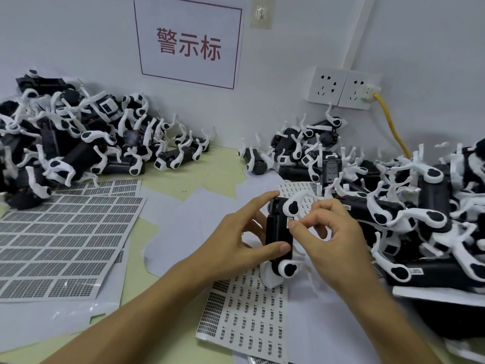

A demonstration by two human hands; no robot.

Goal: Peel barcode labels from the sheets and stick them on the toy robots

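Observation:
My left hand (236,237) grips a black toy robot (278,232) with white legs, thumb on its near side and fingers over its far end. My right hand (328,232) pinches a small white barcode label (290,222) against the robot's upper body with thumb and forefinger. Under the robot lies a partly used label sheet (244,319). A second label sheet (296,187) lies just beyond the robot, partly hidden by it.
Heaps of black-and-white toy robots lie at the left (78,143) and at the right (393,195). Large barcode sheets (60,237) cover the table's left. Blank backing sheets (199,214) lie in the middle. On the wall are sockets (341,88) with a yellow cable (391,124).

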